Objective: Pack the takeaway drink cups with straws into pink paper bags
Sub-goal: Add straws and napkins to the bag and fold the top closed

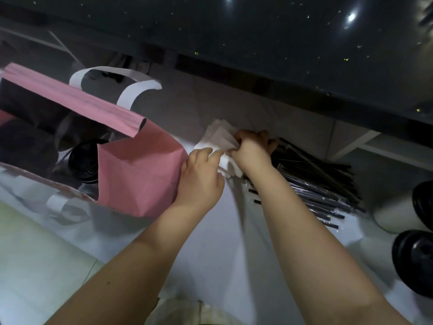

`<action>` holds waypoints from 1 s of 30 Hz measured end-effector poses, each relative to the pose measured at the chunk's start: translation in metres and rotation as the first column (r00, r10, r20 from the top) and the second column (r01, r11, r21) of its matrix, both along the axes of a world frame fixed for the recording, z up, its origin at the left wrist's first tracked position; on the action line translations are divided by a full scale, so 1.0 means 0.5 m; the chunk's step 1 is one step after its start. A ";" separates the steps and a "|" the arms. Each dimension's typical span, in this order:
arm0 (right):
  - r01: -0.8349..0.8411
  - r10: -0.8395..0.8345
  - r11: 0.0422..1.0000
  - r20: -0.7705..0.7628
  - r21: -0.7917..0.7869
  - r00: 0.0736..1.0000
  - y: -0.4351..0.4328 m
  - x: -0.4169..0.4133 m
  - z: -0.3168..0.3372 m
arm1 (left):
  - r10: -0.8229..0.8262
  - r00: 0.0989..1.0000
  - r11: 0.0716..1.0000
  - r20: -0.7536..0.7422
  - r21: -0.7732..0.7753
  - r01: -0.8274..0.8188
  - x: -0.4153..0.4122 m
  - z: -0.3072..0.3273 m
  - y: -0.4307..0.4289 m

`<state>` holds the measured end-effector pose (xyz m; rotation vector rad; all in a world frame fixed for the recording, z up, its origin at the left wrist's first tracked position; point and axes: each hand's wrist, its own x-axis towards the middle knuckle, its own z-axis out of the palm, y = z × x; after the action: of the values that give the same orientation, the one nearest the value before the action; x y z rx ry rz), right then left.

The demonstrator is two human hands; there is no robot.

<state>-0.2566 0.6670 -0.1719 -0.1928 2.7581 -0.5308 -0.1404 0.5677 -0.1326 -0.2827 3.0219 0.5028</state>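
Note:
A pink paper bag [138, 174] with white handles stands open at the left, and a cup with a black lid [83, 160] sits inside it. Just right of the bag lies a stack of white napkins [219, 134]. My right hand [251, 148] pinches the top napkins between thumb and fingers. My left hand [201, 177] presses on the near part of the same stack, its wrist against the bag's side. A pile of black wrapped straws [311, 184] lies to the right of the napkins, partly under my right forearm.
Two cups with black lids [414, 259] lie at the right edge of the white counter [222, 254]. A dark speckled shelf [257, 43] overhangs the back. A pale green surface [35, 254] is at the lower left.

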 end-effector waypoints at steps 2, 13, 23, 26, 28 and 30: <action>-0.023 0.022 1.000 -0.044 -0.007 0.999 0.006 0.011 0.001 | 0.002 1.000 1.000 0.009 0.012 -0.003 0.001 0.004 0.000; 0.189 -0.267 0.680 0.001 -0.709 0.964 0.102 0.119 0.139 | -0.056 0.986 0.995 -0.156 0.078 0.069 0.027 0.089 0.025; -0.016 -0.289 0.812 -0.425 -0.584 0.858 0.113 0.199 0.345 | -0.209 0.903 0.978 -0.375 -0.103 0.184 0.037 0.279 -0.007; -0.069 -0.283 0.833 -0.530 -0.549 0.799 0.083 0.214 0.394 | -0.224 0.881 0.974 -0.417 -0.107 0.197 0.037 0.338 -0.056; -0.104 -0.275 0.835 -0.574 -0.540 0.771 0.055 0.226 0.425 | -0.226 0.864 0.974 -0.449 -0.102 0.201 0.038 0.372 -0.104; -0.126 -0.294 0.816 -0.592 -0.564 0.750 0.015 0.240 0.455 | -0.216 0.852 0.976 -0.476 -0.086 0.199 0.039 0.398 -0.165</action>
<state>-0.1367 0.6745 0.0555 -0.4708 3.1738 -1.6167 -0.1211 0.4852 0.0663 0.2086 3.4850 0.5785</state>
